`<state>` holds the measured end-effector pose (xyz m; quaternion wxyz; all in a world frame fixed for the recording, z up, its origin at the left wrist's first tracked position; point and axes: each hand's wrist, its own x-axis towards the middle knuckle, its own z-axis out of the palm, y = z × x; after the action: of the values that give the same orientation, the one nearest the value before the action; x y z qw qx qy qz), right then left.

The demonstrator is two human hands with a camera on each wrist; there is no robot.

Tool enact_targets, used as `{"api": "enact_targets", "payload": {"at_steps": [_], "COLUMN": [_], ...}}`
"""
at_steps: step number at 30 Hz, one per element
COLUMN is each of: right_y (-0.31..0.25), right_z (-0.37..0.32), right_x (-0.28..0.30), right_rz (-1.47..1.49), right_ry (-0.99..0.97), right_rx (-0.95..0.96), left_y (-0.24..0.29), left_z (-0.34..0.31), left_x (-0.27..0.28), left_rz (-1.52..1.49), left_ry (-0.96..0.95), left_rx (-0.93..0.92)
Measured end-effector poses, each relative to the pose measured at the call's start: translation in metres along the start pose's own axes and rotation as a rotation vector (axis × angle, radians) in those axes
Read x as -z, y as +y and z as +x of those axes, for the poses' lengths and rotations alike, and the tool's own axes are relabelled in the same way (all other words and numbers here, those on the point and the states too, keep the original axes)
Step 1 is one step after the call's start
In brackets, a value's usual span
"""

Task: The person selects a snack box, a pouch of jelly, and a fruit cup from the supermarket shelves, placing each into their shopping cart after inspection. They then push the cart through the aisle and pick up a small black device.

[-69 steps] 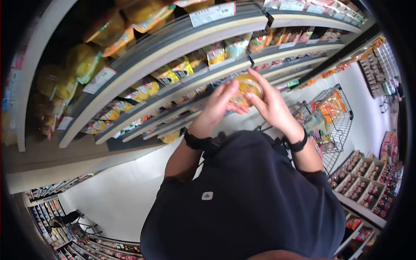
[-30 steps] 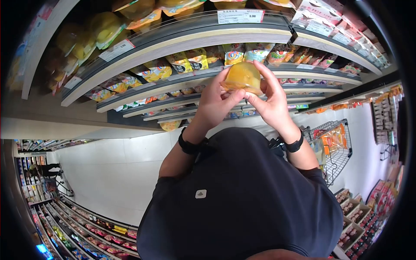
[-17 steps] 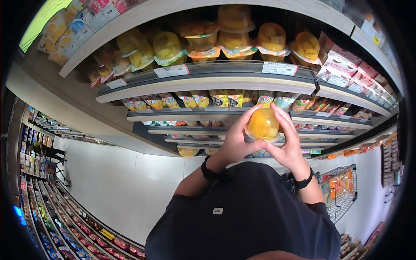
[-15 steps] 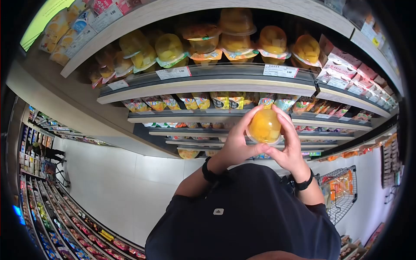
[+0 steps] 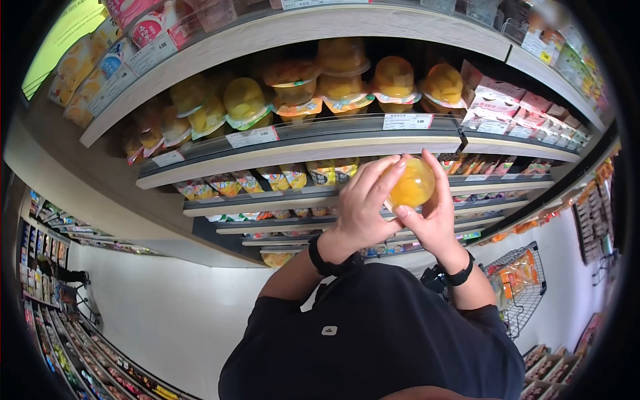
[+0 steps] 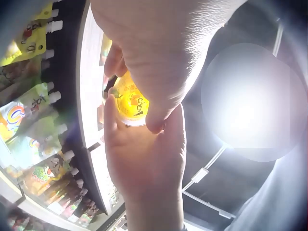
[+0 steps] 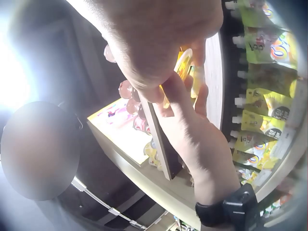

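Both hands hold a clear domed fruit jelly cup (image 5: pixel 417 179) with yellow pieces inside, in front of the shelves in the head view. My right hand (image 5: pixel 438 223) grips its right side, thumb across the front near the rim. On the other side, my left hand (image 5: pixel 361 203) has its fingers bent over the cup's left edge. The left wrist view shows the cup's printed yellow lid (image 6: pixel 129 102) between the hands. Seen from the right wrist, only a slim part of the cup's rim (image 7: pixel 184 66) shows; the fingers hide most of it.
Similar jelly cups (image 5: pixel 395 77) line the shelf (image 5: pixel 293 150) behind the hands, beside pink boxes (image 5: pixel 492 100). Spouted pouches (image 5: pixel 320 173) hang on the level below. At the right stands a wire shopping cart (image 5: pixel 523 290) with orange packages. Another person (image 5: pixel 63 272) is far left.
The head view has tilted up toward the shelves. Both hands have raised the cup, turning its dome to face up. Most recently, the cup has tipped rightward and the left fingers have shifted over its left side.
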<state>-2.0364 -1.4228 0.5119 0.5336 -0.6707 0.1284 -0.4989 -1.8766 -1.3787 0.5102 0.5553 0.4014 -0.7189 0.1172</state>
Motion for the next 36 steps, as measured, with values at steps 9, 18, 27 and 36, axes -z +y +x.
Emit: {"api": "enact_targets", "payload": {"at_steps": [9, 18, 27, 36], "right_y": [-0.028, -0.029, -0.032, -0.023], "right_z": [0.084, 0.155, 0.191, 0.192], "right_x": [0.011, 0.018, 0.027, 0.033], "right_rz": [-0.505, -0.864, -1.067, -1.221], "right_ry": [0.205, 0.348, 0.302, 0.286], "right_rx": [0.336, 0.394, 0.222, 0.259], "left_y": [-0.053, -0.082, -0.090, -0.093], "left_z": [0.031, 0.011, 0.007, 0.005], "left_x": [0.038, 0.036, 0.034, 0.033], "left_rz": [0.331, 0.360, 0.365, 0.407], "left_ry": [0.224, 0.230, 0.224, 0.228], "left_rx": [-0.168, -0.198, -0.225, -0.262]}}
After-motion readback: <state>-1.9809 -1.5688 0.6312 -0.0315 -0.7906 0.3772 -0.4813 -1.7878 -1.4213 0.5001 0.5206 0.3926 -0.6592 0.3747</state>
